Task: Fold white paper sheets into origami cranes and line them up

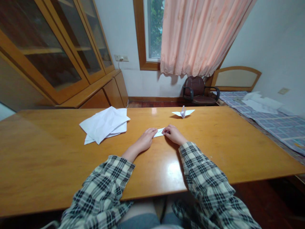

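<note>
A small folded piece of white paper lies on the wooden table between my two hands. My left hand rests palm down with its fingers laid flat on the paper's left end. My right hand has its fingers curled and pinched onto the paper's right end. Most of the paper is hidden under the hands. Both arms wear plaid sleeves.
A finished white paper crane stands farther back on the table. A loose pile of white sheets lies to the left. A wooden cabinet is at the left, a chair by the curtain, a bed at the right.
</note>
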A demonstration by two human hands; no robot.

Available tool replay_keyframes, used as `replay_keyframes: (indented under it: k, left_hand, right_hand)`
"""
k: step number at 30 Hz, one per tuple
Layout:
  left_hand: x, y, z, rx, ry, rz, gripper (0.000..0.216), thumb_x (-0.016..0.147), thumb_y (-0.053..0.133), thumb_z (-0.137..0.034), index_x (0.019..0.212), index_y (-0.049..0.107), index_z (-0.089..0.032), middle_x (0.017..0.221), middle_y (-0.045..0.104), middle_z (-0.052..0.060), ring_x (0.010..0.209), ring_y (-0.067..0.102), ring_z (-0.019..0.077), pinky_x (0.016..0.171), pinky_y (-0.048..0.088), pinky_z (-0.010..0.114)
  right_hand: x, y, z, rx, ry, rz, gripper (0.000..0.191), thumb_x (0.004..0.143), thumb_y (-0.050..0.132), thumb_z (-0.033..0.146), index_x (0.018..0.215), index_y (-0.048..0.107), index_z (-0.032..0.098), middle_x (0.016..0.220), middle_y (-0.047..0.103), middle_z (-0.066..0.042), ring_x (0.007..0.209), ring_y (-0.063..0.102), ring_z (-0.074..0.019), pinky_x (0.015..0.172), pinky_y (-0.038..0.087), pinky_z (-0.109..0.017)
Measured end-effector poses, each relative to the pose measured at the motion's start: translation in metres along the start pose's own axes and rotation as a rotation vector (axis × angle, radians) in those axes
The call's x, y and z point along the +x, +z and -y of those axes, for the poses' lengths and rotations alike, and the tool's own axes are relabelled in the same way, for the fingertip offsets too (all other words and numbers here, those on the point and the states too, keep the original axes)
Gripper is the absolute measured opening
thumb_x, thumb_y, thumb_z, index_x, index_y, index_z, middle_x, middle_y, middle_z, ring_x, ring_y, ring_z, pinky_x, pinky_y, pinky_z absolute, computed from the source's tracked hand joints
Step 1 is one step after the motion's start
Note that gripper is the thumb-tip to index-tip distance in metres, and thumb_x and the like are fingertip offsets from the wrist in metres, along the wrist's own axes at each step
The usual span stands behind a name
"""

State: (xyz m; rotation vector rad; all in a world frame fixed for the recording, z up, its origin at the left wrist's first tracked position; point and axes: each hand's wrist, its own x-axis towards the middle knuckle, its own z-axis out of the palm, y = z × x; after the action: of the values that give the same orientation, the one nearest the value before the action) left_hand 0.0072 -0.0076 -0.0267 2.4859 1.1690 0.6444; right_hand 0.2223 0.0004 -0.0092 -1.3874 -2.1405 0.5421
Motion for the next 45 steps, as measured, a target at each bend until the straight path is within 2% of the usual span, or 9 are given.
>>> replay_keyframes:
  k: [4, 10, 16, 20, 24, 27, 32, 38, 45]
  left_hand:
    - [-0.001, 0.001, 0.000, 0.022, 0.003, -0.021, 0.052, 0.085, 0.037, -0.002, 0.132, 0.054, -0.016, 0.136, 0.054, 0.013, 0.128, 0.046, 0.0236, 0.112, 0.037, 0.047]
    - [-0.003, -0.003, -0.009, 0.129, 0.003, -0.026, 0.048, 0.086, 0.040, -0.004, 0.131, 0.055, -0.014, 0.132, 0.056, 0.013, 0.124, 0.047, 0.0251, 0.110, 0.038, 0.044]
    - [-0.001, -0.016, -0.024, 0.208, -0.040, -0.062, 0.029, 0.093, 0.046, -0.024, 0.114, 0.064, -0.016, 0.110, 0.066, 0.011, 0.105, 0.055, 0.0261, 0.095, 0.045, 0.042]
    - [0.000, -0.018, -0.025, 0.229, -0.051, -0.073, 0.034, 0.090, 0.054, -0.044, 0.104, 0.067, -0.016, 0.098, 0.067, 0.010, 0.096, 0.055, 0.0261, 0.087, 0.046, 0.040]
    - [-0.001, -0.016, -0.026, 0.241, -0.107, -0.091, 0.032, 0.086, 0.061, -0.043, 0.103, 0.066, -0.017, 0.099, 0.064, 0.009, 0.097, 0.054, 0.0257, 0.086, 0.044, 0.037]
    - [-0.001, -0.015, -0.030, 0.265, -0.180, -0.079, 0.039, 0.084, 0.064, -0.043, 0.112, 0.063, -0.016, 0.103, 0.062, 0.011, 0.099, 0.053, 0.0270, 0.087, 0.043, 0.037]
    - [-0.001, -0.013, -0.033, 0.258, -0.321, -0.045, 0.049, 0.081, 0.066, -0.046, 0.117, 0.063, -0.014, 0.104, 0.060, 0.013, 0.102, 0.053, 0.0299, 0.091, 0.042, 0.039]
    - [-0.003, -0.012, -0.036, 0.224, -0.325, -0.106, 0.040, 0.077, 0.069, -0.042, 0.107, 0.063, -0.016, 0.104, 0.057, 0.012, 0.104, 0.052, 0.0299, 0.090, 0.043, 0.039]
    - [-0.002, -0.014, -0.039, -0.025, -0.412, -0.132, 0.025, 0.082, 0.061, -0.036, 0.102, 0.056, -0.023, 0.090, 0.067, 0.005, 0.079, 0.063, 0.0234, 0.068, 0.043, 0.029]
  right_hand:
    - [-0.001, -0.003, 0.004, -0.036, -0.025, -0.070, 0.010, 0.082, 0.062, 0.013, 0.084, 0.070, 0.018, 0.081, 0.060, -0.004, 0.081, 0.053, -0.0171, 0.078, 0.041, -0.029]
    - [-0.005, -0.006, 0.003, -0.216, 0.061, -0.253, 0.019, 0.087, 0.060, 0.027, 0.101, 0.071, 0.020, 0.102, 0.063, -0.011, 0.100, 0.050, -0.0262, 0.087, 0.037, -0.039]
    - [-0.009, -0.004, 0.003, -0.256, 0.110, -0.148, 0.030, 0.090, 0.058, 0.041, 0.110, 0.068, 0.021, 0.114, 0.063, -0.013, 0.108, 0.049, -0.0288, 0.089, 0.036, -0.042]
    - [-0.008, -0.002, 0.005, -0.258, 0.082, -0.096, 0.030, 0.091, 0.057, 0.043, 0.109, 0.068, 0.022, 0.115, 0.062, -0.011, 0.110, 0.049, -0.0270, 0.091, 0.035, -0.040]
    - [-0.008, -0.001, 0.010, -0.261, 0.049, -0.074, 0.030, 0.092, 0.055, 0.043, 0.110, 0.067, 0.022, 0.115, 0.062, -0.010, 0.110, 0.049, -0.0255, 0.092, 0.034, -0.039]
    - [-0.008, -0.002, 0.014, -0.262, 0.053, -0.139, 0.031, 0.092, 0.054, 0.039, 0.114, 0.066, 0.021, 0.115, 0.062, -0.010, 0.110, 0.050, -0.0250, 0.093, 0.034, -0.037]
    - [-0.007, -0.007, 0.016, -0.283, 0.142, -0.273, 0.025, 0.092, 0.051, 0.031, 0.107, 0.066, 0.017, 0.105, 0.065, -0.010, 0.102, 0.053, -0.0245, 0.087, 0.036, -0.034]
    - [-0.007, -0.008, 0.014, -0.287, 0.190, -0.273, 0.018, 0.091, 0.050, 0.029, 0.090, 0.066, 0.018, 0.088, 0.065, -0.008, 0.087, 0.054, -0.0221, 0.078, 0.036, -0.032]
    - [-0.004, -0.007, 0.014, -0.110, 0.197, -0.303, 0.022, 0.092, 0.048, 0.035, 0.084, 0.061, 0.018, 0.078, 0.063, -0.005, 0.074, 0.054, -0.0180, 0.067, 0.035, -0.029]
